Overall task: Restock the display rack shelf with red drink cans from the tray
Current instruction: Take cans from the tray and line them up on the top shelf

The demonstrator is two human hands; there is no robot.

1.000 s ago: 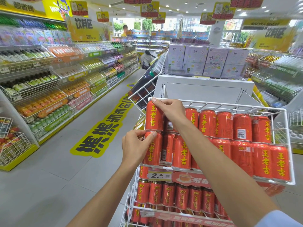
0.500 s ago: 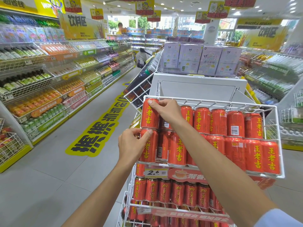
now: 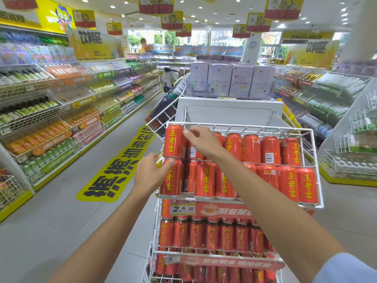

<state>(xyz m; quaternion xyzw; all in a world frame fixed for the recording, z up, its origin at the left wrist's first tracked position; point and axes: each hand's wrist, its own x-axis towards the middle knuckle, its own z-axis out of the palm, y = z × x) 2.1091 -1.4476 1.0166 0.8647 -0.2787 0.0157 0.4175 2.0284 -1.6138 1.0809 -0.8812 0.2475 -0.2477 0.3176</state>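
Nearest the camera, two bare forearms reach forward over a white wire display rack; a pale blue sleeve shows at the lower right corner of the view. Lower rack tiers hold rows of red cans with darker lettering, behind a price tag reading 2.6 on the front rail of the top shelf.

Left hand: fingers loosely curled, thumb pressed on the upper left side of the front-row corner can at the shelf's front left corner; palm beside the can, not wrapped round it, so a full grasp is not shown.

Right hand: reaching to the back left corner of the shelf; thumb and forefinger pinched at the top right shoulder of the back-row corner can; remaining fingers folded over the neighbouring cans; whether the can is lifted cannot be told.

Red drink cans fill the top shelf in two upright rows, front row touching the front rail, back row against the rear wire; no tray is identifiable.

Beyond the rack: a white cabinet top; pale purple cartons stacked on it; stocked drink shelving along the left aisle; a yellow floor graphic; a crouching person far down the aisle.
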